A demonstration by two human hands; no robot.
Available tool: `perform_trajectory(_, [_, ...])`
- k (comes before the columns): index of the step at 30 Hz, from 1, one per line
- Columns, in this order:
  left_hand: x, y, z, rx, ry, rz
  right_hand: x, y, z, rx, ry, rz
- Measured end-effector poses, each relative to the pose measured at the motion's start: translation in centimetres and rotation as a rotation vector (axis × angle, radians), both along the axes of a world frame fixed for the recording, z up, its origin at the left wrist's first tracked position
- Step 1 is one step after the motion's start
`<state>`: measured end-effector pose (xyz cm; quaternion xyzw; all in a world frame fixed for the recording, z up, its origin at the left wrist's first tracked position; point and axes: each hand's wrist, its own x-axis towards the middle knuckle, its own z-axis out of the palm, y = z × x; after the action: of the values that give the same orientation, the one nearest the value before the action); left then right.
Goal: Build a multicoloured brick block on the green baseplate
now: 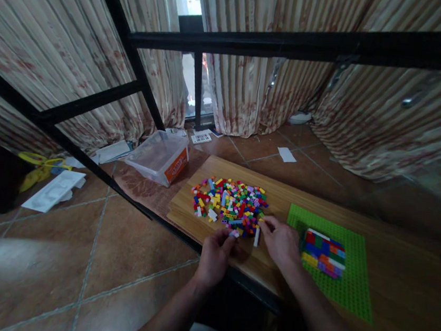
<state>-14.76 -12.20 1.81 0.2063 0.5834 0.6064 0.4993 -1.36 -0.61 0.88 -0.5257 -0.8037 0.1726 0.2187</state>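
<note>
A heap of small coloured bricks (230, 201) lies on a wooden table (397, 292). My left hand (215, 255) rests at the heap's near edge, its fingers pinched on a small pale brick (234, 233). My right hand (281, 241) lies just right of it, fingers curled against the heap, with a white brick (256, 236) under or beside its fingertips. To the right a green baseplate (350, 281) carries a low block of mixed-colour bricks (322, 252) built on it.
A clear plastic box with an orange label (160, 156) stands at the table's far left end. A black metal frame (203, 41) crosses in front. Curtains hang behind. Papers (54, 189) and a yellow item (39, 166) lie on the tiled floor.
</note>
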Motion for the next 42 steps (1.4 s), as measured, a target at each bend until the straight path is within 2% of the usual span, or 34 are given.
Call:
perform_trajectory(3, [0.0, 0.0, 0.0, -0.001, -0.013, -0.018, 0.0, 0.3, -0.1, 0.049, -0.007, 0.043])
perform_trajectory(6, [0.0, 0.0, 0.1, 0.006, -0.013, -0.045, -0.3, -0.8, 0.8, 0.033, 0.13, 0.02])
perform_trajectory(9, [0.0, -0.1, 0.3, 0.008, -0.015, -0.089, -0.6, -2.9, 1.9, -0.167, 0.354, 0.079])
perform_trajectory(12, [0.3, -0.4, 0.7, 0.029, -0.012, -0.143, -1.0, -5.1, 2.2, -0.382, 0.487, 0.173])
perform_trajectory(15, [0.7, -0.9, 1.0, 0.031, 0.008, -0.178, -1.1, -6.6, 1.5, -0.443, 0.55, 0.128])
perform_trajectory(19, [1.3, -1.5, 0.9, -0.037, 0.043, -0.149, -0.9, -7.5, 0.7, -0.459, 0.616, 0.083])
perform_trajectory(27, [2.4, -1.7, 0.0, -0.077, 0.037, -0.08, -1.0, -8.7, 0.1, -0.43, 0.698, 0.004])
perform_trajectory(32, [2.8, -1.6, -0.1, -0.078, 0.064, -0.044, -1.1, -9.1, 0.0, -0.375, 0.673, -0.012])
perform_trajectory(35, [2.5, -1.4, 0.0, -0.074, 0.109, -0.068, -1.2, -8.8, 0.0, -0.368, 0.654, -0.023])
perform_trajectory(37, [1.9, -1.2, 0.1, -0.061, 0.217, -0.1, -1.0, -8.0, 0.0, -0.347, 0.66, -0.045])
perform_trajectory(42, [-0.4, -0.7, 0.0, -0.106, 0.693, -0.168, -0.5, -4.1, -0.2, -0.194, 0.542, -0.064])
